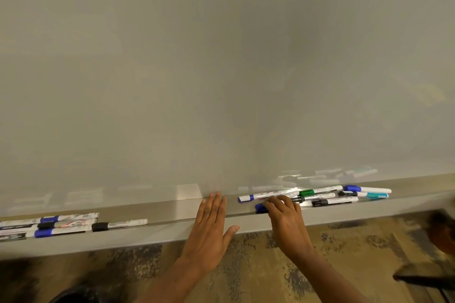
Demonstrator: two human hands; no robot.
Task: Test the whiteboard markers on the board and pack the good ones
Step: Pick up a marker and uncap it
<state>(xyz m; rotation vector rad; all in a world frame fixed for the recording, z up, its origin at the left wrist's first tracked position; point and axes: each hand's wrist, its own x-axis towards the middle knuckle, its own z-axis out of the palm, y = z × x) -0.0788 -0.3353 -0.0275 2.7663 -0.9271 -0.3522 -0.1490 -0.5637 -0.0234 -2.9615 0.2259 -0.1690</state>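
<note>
In the head view, the whiteboard [221,69] fills most of the picture. Its surface is smooth, pale grey and glossy, and it gives weak reflections near its lower edge. Under it runs a long metal tray [172,211], flat and matt, with a folded front lip. The floor [246,265] below is a mottled brown and dark carpet.

At the right edge there is a dark blurred shape [440,231]; I cannot tell what it is.

The left hand [209,226] lies flat on the tray with straight fingers, and it holds nothing. The right hand [285,219] reaches over the right group of markers [327,195] and hides some of them. Its fingers are bent over a blue-capped marker [260,208] at the front of the tray, but I cannot tell if they really grip it.

The markers are slim white cylinders with printed labels and coloured caps: blue, black, green [306,192] and one teal [376,195]. They lie in a loose pile on the tray. A second group [56,225] lies in rows at the far left of the tray, well apart from the hands.
</note>
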